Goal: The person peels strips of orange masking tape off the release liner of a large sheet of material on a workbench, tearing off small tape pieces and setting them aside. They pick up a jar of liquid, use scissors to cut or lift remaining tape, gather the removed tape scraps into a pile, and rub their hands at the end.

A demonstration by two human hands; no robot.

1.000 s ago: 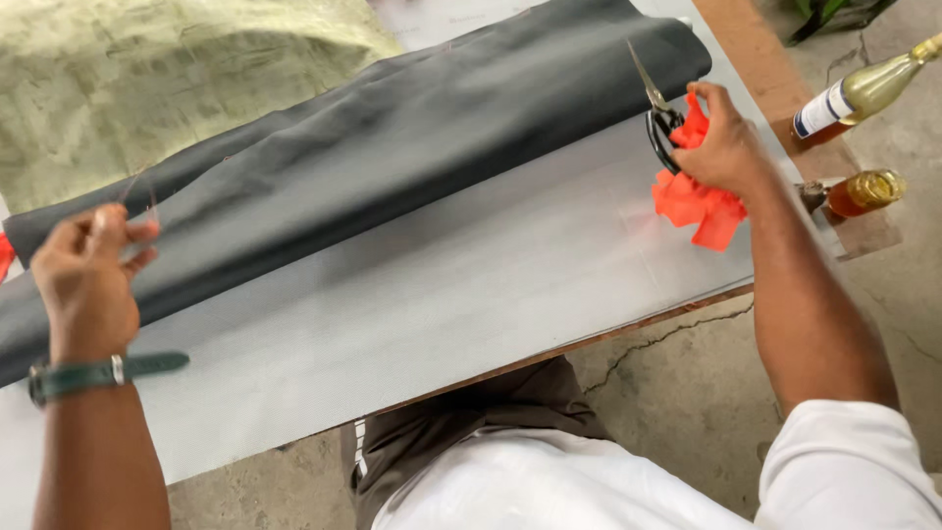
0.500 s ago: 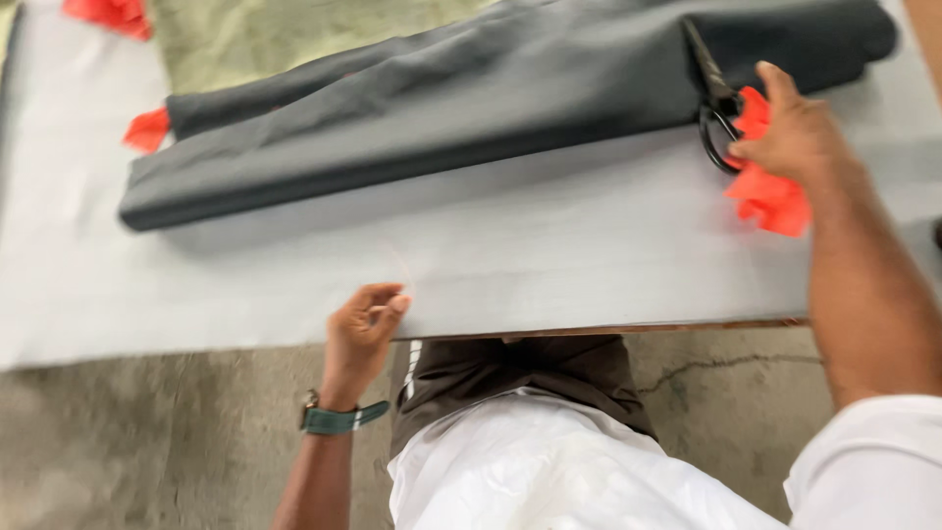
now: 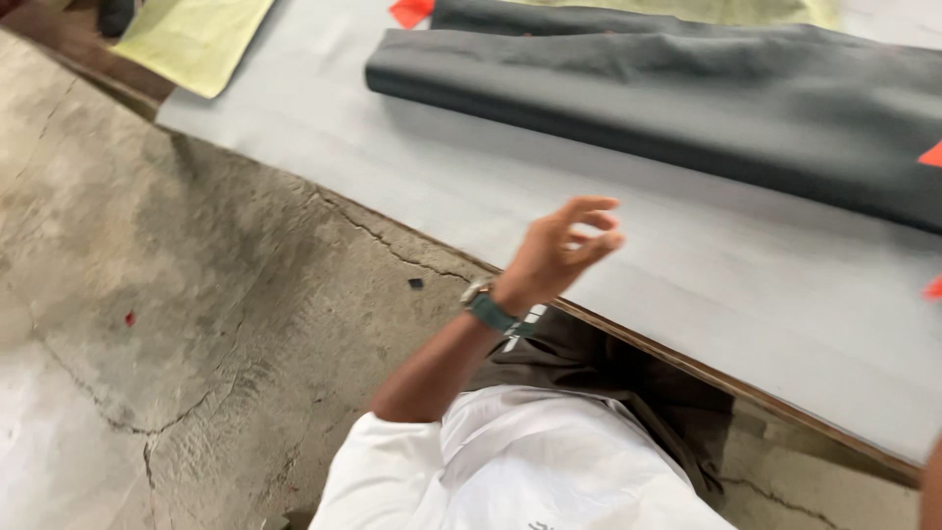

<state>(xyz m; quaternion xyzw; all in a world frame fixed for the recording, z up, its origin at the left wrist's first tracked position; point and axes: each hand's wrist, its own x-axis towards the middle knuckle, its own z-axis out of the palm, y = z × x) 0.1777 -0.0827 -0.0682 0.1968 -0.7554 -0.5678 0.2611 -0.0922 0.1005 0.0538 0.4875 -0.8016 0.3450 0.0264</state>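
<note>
My left hand (image 3: 564, 245) hovers above the near edge of the grey-covered table (image 3: 687, 285), fingers loosely curled and apart, holding nothing. A teal watch (image 3: 491, 311) sits on its wrist. Beyond the hand, a long folded bolt of dark grey fabric (image 3: 687, 98) lies across the table, well apart from the fingers. My right hand is out of frame; only a sliver of skin shows at the bottom right corner. The scissors are not in view.
Orange scraps lie at the fabric's far end (image 3: 410, 12) and at the right edge (image 3: 932, 155). A yellow-green cloth (image 3: 191, 39) hangs over the table's far left corner. Cracked concrete floor (image 3: 196, 344) fills the left; the table's wooden edge (image 3: 706, 375) runs diagonally.
The view has swung left and down toward the floor. My left hand has lifted off the table edge into the air. The right hand with the scissors has left the frame.
</note>
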